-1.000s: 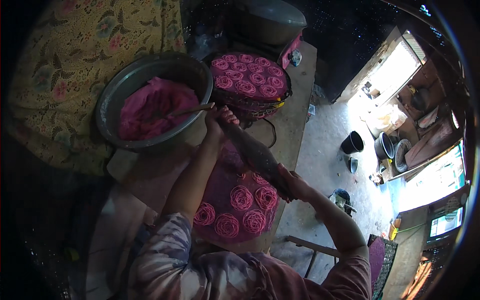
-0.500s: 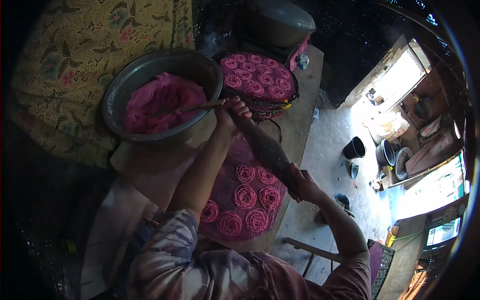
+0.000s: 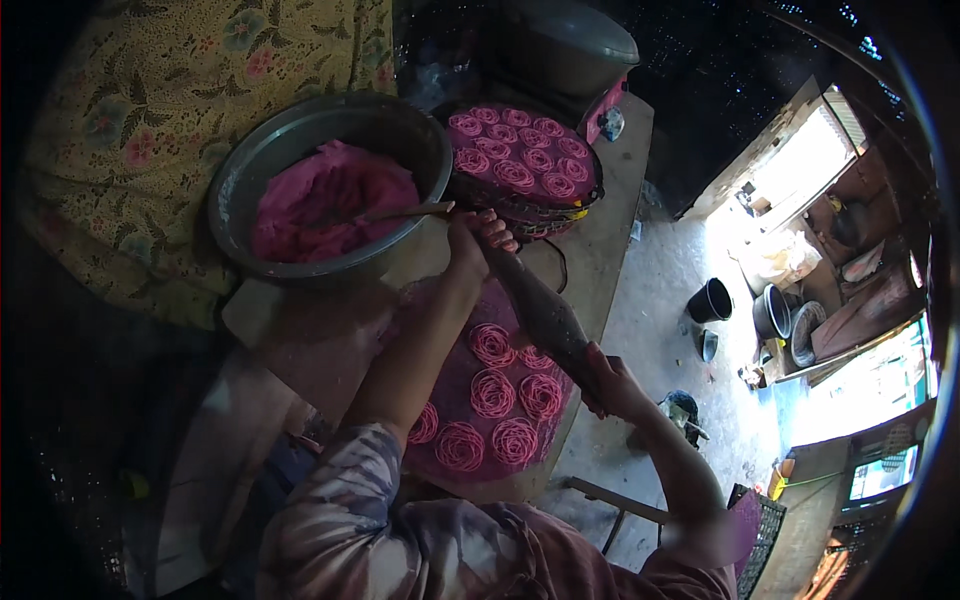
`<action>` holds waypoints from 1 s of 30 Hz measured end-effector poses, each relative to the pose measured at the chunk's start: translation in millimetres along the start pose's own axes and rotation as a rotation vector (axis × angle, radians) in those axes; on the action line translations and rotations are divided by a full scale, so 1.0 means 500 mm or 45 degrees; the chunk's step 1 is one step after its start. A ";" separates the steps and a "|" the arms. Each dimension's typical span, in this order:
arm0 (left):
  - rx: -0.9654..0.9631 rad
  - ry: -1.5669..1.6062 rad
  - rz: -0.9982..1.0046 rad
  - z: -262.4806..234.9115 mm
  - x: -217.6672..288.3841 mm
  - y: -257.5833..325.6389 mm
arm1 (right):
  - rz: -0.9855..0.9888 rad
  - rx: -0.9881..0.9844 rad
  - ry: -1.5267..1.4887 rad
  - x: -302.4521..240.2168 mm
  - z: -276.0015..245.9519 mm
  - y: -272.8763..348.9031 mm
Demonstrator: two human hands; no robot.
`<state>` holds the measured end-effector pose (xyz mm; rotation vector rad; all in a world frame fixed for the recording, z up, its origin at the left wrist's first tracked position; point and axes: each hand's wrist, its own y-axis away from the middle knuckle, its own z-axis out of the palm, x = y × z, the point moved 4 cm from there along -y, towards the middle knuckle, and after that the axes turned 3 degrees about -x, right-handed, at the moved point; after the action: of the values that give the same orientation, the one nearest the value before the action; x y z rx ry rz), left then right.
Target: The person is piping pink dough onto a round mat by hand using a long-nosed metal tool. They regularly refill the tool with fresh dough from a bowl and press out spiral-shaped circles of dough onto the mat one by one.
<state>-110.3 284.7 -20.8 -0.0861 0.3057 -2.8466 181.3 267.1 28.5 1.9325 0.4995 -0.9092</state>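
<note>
Wooden table (image 3: 330, 340) bears pink noodle spirals (image 3: 495, 395); left hand (image 3: 475, 235) and right hand (image 3: 610, 380) both grip a long dark press (image 3: 545, 315) above them

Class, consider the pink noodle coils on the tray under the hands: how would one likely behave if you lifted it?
A pink coil is thin looped strands, so probably floppy, fragile and light. The pink dough in the metal bowl looks soft, so it may stick.

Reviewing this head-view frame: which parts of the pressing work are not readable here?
- Underside of the long dark press: hidden by its own body.
- Tray near edge: covered by the left arm.
- Left hand and right hand palms: wrapped around the press.
- Bowl depth: dough fills it.
</note>
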 end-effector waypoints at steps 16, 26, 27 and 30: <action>-0.475 0.387 0.072 -0.028 0.058 0.010 | -0.261 -0.945 -1.500 0.048 0.073 -0.183; -0.513 0.438 0.227 -0.032 0.096 0.036 | -0.333 -0.622 -0.585 0.098 0.080 -0.250; -0.485 0.453 0.227 -0.030 0.093 0.036 | -0.345 -0.534 -0.541 0.102 0.080 -0.253; -0.434 0.482 0.205 -0.021 0.084 0.049 | -0.456 -0.247 -0.217 0.095 0.079 -0.268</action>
<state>-145.1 252.1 -35.1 0.3960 0.8330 -2.6073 108.9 299.0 -96.0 1.5999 0.8173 -1.1939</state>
